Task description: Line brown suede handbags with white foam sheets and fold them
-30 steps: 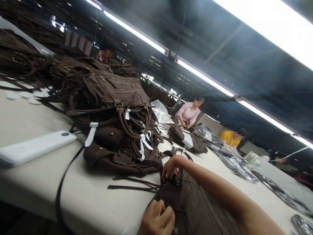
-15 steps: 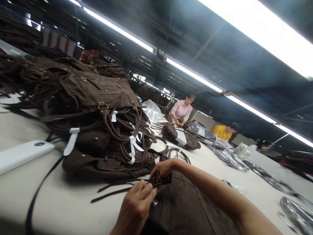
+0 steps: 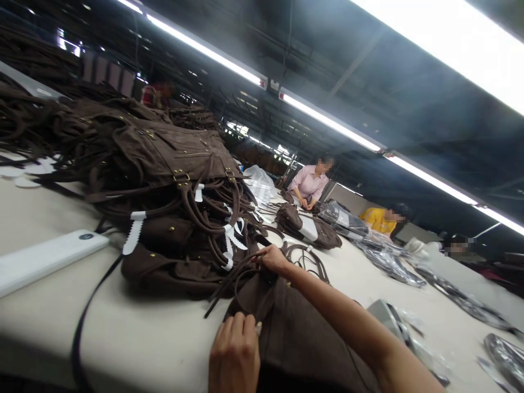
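A dark brown bag (image 3: 311,327) lies at the table's near edge, below the camera. My left hand (image 3: 236,349) is closed on the fabric at the bag's left edge, knuckles up. Above it, my right hand (image 3: 272,259) pinches thin brown straps (image 3: 229,281) near the top of the bag, and their loose ends hang down to the left. My right forearm crosses over the bag. Part of the bag's opening is hidden by my right hand and forearm.
Brown bags (image 3: 164,158) with looped handles and white paper strips are piled at the left. A white device (image 3: 49,259) lies beside a black strap. Plastic-wrapped bags (image 3: 385,259) line the far side, where a person in pink (image 3: 309,183) and one in yellow (image 3: 376,220) stand.
My right hand has risen with the straps, pulling their ends up and right. My left hand has moved down from the straps to the bag's edge. The view has shifted slightly.
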Demonstrator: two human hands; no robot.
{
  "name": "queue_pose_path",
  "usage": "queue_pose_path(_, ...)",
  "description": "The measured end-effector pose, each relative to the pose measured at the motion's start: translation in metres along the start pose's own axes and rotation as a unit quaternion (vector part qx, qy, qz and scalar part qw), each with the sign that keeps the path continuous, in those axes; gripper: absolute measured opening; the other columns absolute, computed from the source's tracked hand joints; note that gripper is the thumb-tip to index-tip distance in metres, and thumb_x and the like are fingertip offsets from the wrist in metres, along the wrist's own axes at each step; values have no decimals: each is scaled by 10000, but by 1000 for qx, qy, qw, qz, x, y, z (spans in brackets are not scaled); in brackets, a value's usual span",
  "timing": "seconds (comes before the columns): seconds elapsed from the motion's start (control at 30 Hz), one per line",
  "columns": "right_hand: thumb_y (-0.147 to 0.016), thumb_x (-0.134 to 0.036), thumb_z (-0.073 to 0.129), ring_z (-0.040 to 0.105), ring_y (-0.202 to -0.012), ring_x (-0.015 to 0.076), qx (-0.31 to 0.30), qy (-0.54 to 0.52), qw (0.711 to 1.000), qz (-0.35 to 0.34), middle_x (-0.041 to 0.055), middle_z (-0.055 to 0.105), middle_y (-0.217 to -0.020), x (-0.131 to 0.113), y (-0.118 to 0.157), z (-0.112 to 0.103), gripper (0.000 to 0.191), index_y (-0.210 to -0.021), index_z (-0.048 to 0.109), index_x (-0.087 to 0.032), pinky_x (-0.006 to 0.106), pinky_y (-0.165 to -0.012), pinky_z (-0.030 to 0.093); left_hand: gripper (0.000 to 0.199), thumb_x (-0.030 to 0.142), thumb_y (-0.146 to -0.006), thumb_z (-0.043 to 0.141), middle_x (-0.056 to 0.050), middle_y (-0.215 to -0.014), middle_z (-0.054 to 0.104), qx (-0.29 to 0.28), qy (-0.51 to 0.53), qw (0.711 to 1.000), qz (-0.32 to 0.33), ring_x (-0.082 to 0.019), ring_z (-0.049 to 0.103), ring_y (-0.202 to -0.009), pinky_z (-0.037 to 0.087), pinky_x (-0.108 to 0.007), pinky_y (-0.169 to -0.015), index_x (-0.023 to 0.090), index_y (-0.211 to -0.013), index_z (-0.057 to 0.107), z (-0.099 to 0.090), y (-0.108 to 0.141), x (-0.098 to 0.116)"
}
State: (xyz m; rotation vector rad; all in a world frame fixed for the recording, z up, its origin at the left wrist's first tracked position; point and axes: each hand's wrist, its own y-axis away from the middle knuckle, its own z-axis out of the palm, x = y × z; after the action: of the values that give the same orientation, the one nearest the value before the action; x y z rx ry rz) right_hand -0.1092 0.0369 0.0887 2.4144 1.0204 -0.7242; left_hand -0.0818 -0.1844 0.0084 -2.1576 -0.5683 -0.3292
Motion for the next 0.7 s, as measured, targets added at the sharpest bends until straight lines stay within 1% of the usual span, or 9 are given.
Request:
queue_pose_path(0.13, -820, -241, 608, 493, -480, 77, -29, -17, 999, 10, -4, 594, -574, 4, -2, 9, 209, -919, 735, -107, 191, -496, 448, 175, 184, -939, 466, -26, -753, 613, -61, 15, 996, -56, -195, 599, -735, 436, -344, -707, 177, -856, 620, 3, -13, -6)
queue_pose_path(0.2, -771, -241, 657, 559, -543, 103, -74, -4, 997, -4, 7, 647, -647, -3, 1, -3, 247, -979, 735, -132, 215, -549, 488, 206, 188, -948, 441, -35, -768, 623, -93, 21, 993, -69, -205, 610, -760, 447, -354, -726, 172, -859, 626, 3, -19, -8)
queue_pose_path(0.27, -696, -214, 710, 634, -702, 151, -109, 80, 989, -56, 31, 708, -851, -14, 8, -25, 462, -1155, 679, -173, 252, -657, 521, 239, 191, -951, 424, -44, -780, 618, -109, 21, 991, -74, -220, 603, -781, 453, -371, -744, 176, -825, 626, 3, -21, -8)
queue_pose_path(0.33, -625, -141, 717, 646, -901, 209, -111, 235, 957, -129, 62, 690, -1074, -24, 19, -46, 650, -1264, 610, -206, 293, -782, 515, 237, 183, -945, 423, -55, -828, 616, -106, 26, 991, -73, -234, 589, -821, 453, -387, -775, 182, -827, 629, 2, -20, -7)
queue_pose_path(0.43, -604, -60, 641, 611, -1037, 259, -124, 416, 876, -209, 85, 652, -1163, -33, 37, -61, 537, -1119, 688, -206, 326, -859, 486, 211, 132, -918, 439, -69, -919, 618, -105, 37, 991, -78, -245, 578, -878, 450, -400, -822, 186, -865, 636, -2, -20, -2)
queue_pose_path(0.5, -619, -57, 627, 591, -1090, 261, -166, 440, 844, -257, 91, 630, -1213, -32, 47, -58, 523, -1118, 683, -201, 330, -890, 474, 225, 101, -912, 427, -71, -911, 626, -119, 32, 989, -81, -246, 588, -878, 450, -401, -831, 184, -880, 634, -6, -24, 1)
queue_pose_path(0.57, -636, -95, 665, 554, -1161, 264, -201, 427, 825, -310, 109, 586, -1300, -27, 52, -49, 620, -1245, 606, -191, 345, -951, 448, 254, 91, -925, 388, -69, -862, 642, -143, 24, 986, -82, -244, 614, -853, 456, -387, -808, 181, -899, 624, -11, -32, 4)
queue_pose_path(0.63, -660, -137, 681, 544, -1181, 260, -209, 413, 816, -346, 123, 575, -1317, -22, 54, -41, 673, -1316, 537, -178, 356, -985, 425, 269, 110, -948, 345, -69, -820, 662, -177, 25, 979, -96, -238, 648, -811, 458, -349, -736, 175, -927, 605, -15, -42, 3)
queue_pose_path(0.7, -685, -144, 654, 590, -1102, 245, -191, 408, 824, -343, 122, 629, -1225, -17, 51, -35, 627, -1300, 537, -165, 339, -942, 445, 254, 162, -971, 329, -70, -789, 682, -211, 51, 968, -126, -237, 675, -769, 437, -311, -649, 173, -946, 582, -16, -51, 0)
